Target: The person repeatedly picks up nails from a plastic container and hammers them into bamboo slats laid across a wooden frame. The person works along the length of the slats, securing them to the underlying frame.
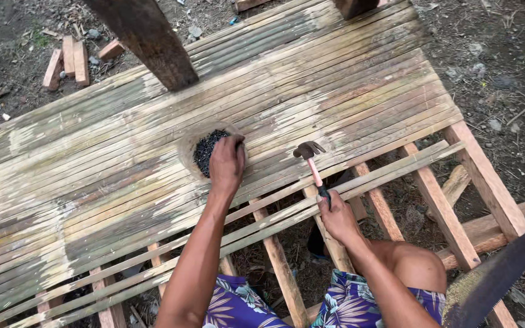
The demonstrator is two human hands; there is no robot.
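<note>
the left hand (226,163) reaches into a shallow round bowl (188,152) that sits on the slatted bamboo platform (92,176). the bowl is full of small dark nails (205,149), and the fingers are curled down among them at the bowl's right edge; whether they have pinched any nail cannot be told, since the fingertips are hidden. the right hand (337,217) is clenched around the dark grip of a small claw hammer (311,159) with a pink handle. the hammer's head rests on the slats just right of the bowl, claw pointing away from the person, and the handle runs back toward the hand at the platform's near edge. below the slats the bare wooden frame (439,206) of the platform is open, with dirt ground (499,73) beneath. a saw blade (493,273) juts in at the lower right corner. a dark wooden post (153,39) stands on the far side, and short wood offcuts (68,58) lie on the ground at upper left. the person wears flowered purple shorts (244,304).
</note>
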